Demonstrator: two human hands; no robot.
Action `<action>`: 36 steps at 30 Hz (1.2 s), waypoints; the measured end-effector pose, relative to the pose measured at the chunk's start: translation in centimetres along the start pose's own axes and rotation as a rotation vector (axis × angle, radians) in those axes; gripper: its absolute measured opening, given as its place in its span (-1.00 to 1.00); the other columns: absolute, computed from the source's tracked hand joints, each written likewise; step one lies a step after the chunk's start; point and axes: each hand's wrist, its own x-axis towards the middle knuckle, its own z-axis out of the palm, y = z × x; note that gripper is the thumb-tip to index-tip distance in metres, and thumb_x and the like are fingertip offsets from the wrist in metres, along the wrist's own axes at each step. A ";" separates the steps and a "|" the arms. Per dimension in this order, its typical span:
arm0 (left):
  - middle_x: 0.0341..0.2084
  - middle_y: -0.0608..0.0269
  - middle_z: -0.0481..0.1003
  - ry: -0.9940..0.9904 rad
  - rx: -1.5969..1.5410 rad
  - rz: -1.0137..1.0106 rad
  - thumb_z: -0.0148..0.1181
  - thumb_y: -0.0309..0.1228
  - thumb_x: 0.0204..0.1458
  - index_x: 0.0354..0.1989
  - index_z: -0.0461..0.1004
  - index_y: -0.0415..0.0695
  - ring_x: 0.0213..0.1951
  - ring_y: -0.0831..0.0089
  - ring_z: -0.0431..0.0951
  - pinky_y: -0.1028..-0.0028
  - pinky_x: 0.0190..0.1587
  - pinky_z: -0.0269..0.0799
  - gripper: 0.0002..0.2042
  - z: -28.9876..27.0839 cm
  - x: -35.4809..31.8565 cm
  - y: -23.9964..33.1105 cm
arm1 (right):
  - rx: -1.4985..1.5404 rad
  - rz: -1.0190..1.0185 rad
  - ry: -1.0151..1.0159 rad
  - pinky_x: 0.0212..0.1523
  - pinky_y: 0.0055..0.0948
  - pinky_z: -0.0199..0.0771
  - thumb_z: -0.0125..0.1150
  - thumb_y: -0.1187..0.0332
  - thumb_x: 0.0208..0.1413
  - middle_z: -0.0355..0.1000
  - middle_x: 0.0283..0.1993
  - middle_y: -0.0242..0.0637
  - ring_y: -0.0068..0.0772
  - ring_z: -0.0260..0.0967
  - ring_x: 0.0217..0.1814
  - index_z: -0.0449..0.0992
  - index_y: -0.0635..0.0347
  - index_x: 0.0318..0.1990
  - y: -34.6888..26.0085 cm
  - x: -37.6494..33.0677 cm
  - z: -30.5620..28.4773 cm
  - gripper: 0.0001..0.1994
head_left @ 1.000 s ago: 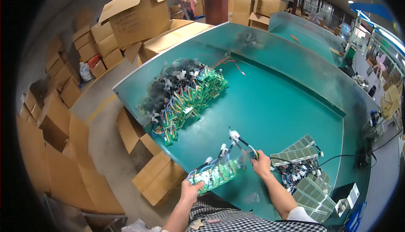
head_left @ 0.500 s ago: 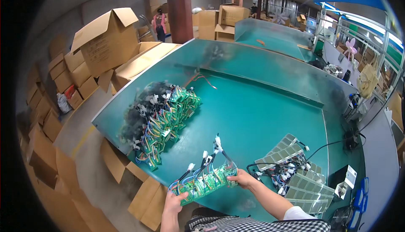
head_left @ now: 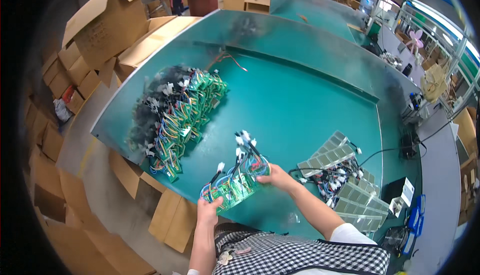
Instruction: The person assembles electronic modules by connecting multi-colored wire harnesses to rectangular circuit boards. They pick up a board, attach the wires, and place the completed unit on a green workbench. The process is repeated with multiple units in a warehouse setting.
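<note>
"Low in my view, what's held?"
"A wired circuit board (head_left: 239, 189), at the near edge of the counter (head_left: 285, 105); left hand (head_left: 207, 210) closed on one end, right hand (head_left: 274, 176) on the other."
"Around?"
"Heaped boards (head_left: 192, 110) left, pale panels (head_left: 362, 206) right."

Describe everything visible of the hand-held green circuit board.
The long green circuit board looks rigid, with pale parts. Multicoloured wires loop along its far edge; black leads rise to white plastic connectors. It slants by the near edge of the green tabletop, ends in the left hand's grip and right hand's grip.
</note>
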 end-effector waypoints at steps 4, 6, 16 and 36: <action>-0.29 0.19 0.47 -0.069 -0.049 0.013 0.13 -0.75 -0.26 -0.09 0.30 -0.24 -0.28 0.40 0.50 0.38 -0.19 0.45 -0.55 -0.7 0.8 0.5 | 0.178 -0.092 0.148 0.04 -0.43 0.24 0.22 0.56 -0.16 0.36 -0.11 -0.33 -0.45 0.27 -0.02 0.24 0.24 0.05 1.1 2.0 2.4 -0.47; -0.26 0.15 0.47 -0.115 -0.049 -0.005 0.12 -0.76 -0.27 -0.10 0.30 -0.27 -0.25 0.38 0.50 0.36 -0.16 0.45 -0.55 -1.3 1.2 1.0 | 0.250 -0.151 0.094 0.03 -0.43 0.26 0.21 0.60 -0.18 0.38 -0.14 -0.34 -0.43 0.30 -0.05 0.25 0.22 0.04 1.0 2.8 2.2 -0.47; -0.24 0.16 0.43 0.218 -0.051 0.073 0.06 -0.76 -0.20 -0.03 0.27 -0.29 -0.23 0.40 0.46 0.42 -0.18 0.42 -0.55 1.2 3.2 1.2 | -0.519 -0.210 0.224 -0.26 -0.38 0.41 0.23 0.49 -0.21 0.45 -0.31 -0.23 -0.36 0.42 -0.29 0.35 0.23 -0.21 -0.1 6.8 -0.7 -0.68; -0.32 0.26 0.46 0.014 -0.252 -0.046 0.06 -0.75 -0.18 -0.17 0.36 -0.20 -0.28 0.47 0.47 0.47 -0.18 0.39 -0.67 0.7 7.1 0.9 | -0.090 0.095 -0.290 -0.02 -0.46 0.28 0.23 0.62 -0.26 0.37 -0.14 -0.38 -0.50 0.29 -0.09 0.29 0.23 -0.01 -3.8 8.5 4.3 -0.47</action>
